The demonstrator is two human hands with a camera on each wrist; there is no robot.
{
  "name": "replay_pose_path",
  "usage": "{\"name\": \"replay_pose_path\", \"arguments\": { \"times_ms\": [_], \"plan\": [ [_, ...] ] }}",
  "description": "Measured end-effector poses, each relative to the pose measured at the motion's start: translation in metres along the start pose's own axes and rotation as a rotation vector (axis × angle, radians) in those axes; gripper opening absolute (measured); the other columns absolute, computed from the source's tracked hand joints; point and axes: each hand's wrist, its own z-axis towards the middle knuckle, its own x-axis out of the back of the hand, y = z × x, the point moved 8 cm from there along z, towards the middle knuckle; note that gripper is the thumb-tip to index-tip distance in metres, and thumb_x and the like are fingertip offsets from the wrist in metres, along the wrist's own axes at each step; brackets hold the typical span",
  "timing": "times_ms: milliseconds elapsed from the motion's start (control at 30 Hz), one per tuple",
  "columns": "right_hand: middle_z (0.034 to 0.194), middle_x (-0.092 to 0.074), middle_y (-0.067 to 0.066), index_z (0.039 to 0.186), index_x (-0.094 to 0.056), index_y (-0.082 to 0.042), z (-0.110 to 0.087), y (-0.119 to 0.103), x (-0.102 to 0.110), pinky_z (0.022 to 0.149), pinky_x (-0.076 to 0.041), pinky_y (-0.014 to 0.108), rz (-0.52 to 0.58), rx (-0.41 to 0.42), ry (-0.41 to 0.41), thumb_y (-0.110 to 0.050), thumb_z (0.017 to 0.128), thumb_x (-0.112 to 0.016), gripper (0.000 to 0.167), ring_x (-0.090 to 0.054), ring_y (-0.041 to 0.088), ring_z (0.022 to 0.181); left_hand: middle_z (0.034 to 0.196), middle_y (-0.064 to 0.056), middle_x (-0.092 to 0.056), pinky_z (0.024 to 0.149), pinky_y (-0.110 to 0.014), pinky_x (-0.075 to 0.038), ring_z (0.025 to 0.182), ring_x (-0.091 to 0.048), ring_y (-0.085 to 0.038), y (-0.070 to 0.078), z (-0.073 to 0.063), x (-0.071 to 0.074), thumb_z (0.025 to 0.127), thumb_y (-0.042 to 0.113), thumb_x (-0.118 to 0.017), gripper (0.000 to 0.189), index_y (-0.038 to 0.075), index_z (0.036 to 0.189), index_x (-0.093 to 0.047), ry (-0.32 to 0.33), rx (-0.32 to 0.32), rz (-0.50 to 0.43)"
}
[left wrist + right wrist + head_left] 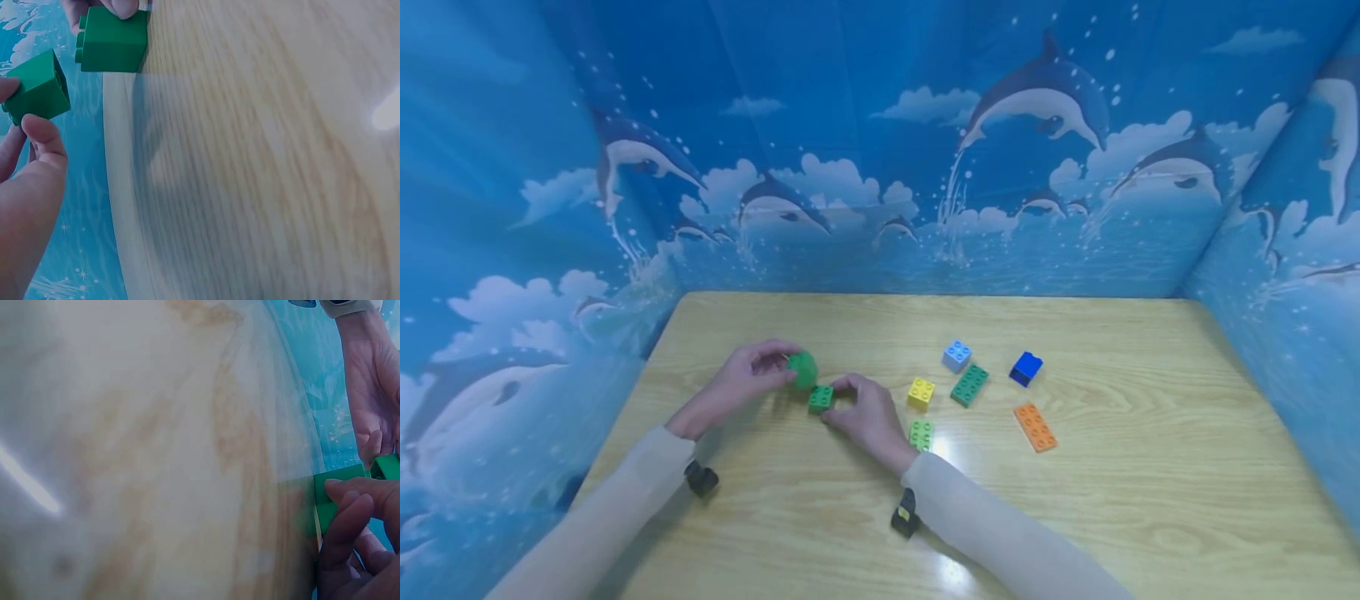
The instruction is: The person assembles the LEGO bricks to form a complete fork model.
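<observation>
My left hand pinches a green toy building brick between thumb and fingers, above the left part of the table. In the left wrist view this brick is tilted, its hollow underside turned toward the other brick. Just to its right, my right hand grips a second green brick, a two-by-two one with its studs up in the head view. The right wrist view shows fingers on that brick's side. The two bricks are close together, with a small gap between them in the left wrist view.
Right of my right hand lie a yellow brick, a lime green brick, a light blue brick and a flat dark green brick. Farther right are a dark blue brick and a flat orange one. Dolphin-print cloth hangs around the wooden table.
</observation>
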Motion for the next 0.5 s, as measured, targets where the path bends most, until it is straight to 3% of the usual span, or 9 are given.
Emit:
{"name": "replay_pose_path", "arguments": {
  "times_ms": [333, 500],
  "plan": [
    [0.126, -0.075, 0.004, 0.120, -0.075, -0.010, 0.002, -0.003, 0.000, 0.117, -0.046, 0.052, 0.011, 0.007, -0.007, -0.007, 0.086, -0.092, 0.039, -0.064, 0.030, 0.129, 0.118, -0.017, -0.071, 0.090, -0.032, -0.059, 0.104, -0.068, -0.028, 0.003, -0.005, -0.013, 0.102, 0.012, -0.078, 0.044, 0.005, 0.143, -0.065, -0.076, -0.047, -0.027],
    [0.126, -0.075, 0.004, 0.121, -0.075, -0.009, 0.001, 0.000, 0.000, 0.119, -0.043, 0.053, 0.011, -0.002, -0.010, -0.006, 0.085, -0.092, 0.040, -0.063, 0.030, 0.131, 0.121, -0.017, -0.072, 0.091, -0.033, -0.060, 0.107, -0.069, -0.028, 0.000, -0.008, -0.017, 0.100, 0.014, -0.082, 0.046, 0.006, 0.142, -0.067, -0.065, -0.023, -0.057]
  ]
}}
